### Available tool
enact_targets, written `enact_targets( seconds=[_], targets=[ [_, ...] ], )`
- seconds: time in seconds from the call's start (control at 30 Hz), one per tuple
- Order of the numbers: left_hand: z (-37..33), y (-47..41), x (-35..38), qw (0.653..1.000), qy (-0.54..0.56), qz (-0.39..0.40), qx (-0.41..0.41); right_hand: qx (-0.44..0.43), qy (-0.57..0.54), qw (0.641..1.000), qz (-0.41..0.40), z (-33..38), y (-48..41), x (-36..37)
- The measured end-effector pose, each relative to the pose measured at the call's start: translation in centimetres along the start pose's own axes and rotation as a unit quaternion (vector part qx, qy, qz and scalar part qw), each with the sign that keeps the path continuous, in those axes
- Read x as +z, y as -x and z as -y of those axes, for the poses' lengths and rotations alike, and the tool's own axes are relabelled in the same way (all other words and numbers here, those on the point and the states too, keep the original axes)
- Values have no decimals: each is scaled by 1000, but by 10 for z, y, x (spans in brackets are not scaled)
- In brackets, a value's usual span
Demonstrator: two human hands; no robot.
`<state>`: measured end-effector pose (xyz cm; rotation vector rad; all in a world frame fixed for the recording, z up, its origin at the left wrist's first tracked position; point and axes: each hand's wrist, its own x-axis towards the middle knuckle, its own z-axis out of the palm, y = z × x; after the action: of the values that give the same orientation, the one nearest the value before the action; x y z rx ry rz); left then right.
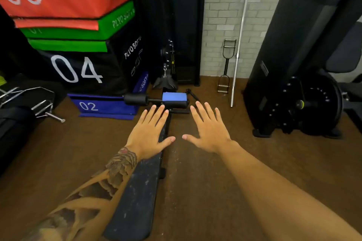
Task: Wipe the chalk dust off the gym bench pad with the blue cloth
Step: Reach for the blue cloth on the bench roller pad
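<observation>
The blue cloth (174, 97) lies draped over the foam roller (176, 102) at the far end of the bench, ahead of both hands and untouched, probably parked there within reach. The bench pad (137, 197) runs toward the viewer, speckled with white chalk dust. The left hand (149, 132) hovers over the pad, the right hand (208, 130) over the floor (225, 182) beside it; all fingers (199, 111) are spread wide, holding nothing.

Bench pad (137, 197) runs centre, near to far. Cloth (174, 97) on roller (177, 102) at far end. Stacked plyo boxes (78, 49) left; bar (239, 49) against wall, right.
</observation>
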<state>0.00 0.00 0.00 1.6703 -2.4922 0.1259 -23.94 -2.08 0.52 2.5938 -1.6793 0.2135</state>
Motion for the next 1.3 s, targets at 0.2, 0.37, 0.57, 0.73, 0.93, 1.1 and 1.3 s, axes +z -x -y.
enact_targets(
  seconds=[0.2,0.37,0.57,0.73,0.93,1.1,1.3],
  targets=[
    [-9,-69,15,1000,3,-16,-7,3,28,1000,-1,-53,-41,4],
    [7,-113,29,1000,9,-20,-11,-5,13,1000,3,-73,-80,10],
    [44,-172,60,999,15,-21,-20,-13,16,1000,19,-94,-145,37],
    [87,-230,94,999,27,-12,-41,-19,16,999,37,-112,-224,69],
    [140,-283,145,996,44,26,-68,-37,5,997,68,-127,-305,113],
    [167,-311,184,993,51,54,-90,-58,-4,993,103,-143,-353,152],
    [186,-341,234,987,50,73,-130,-110,-16,984,142,-164,-409,207]
  ],
)
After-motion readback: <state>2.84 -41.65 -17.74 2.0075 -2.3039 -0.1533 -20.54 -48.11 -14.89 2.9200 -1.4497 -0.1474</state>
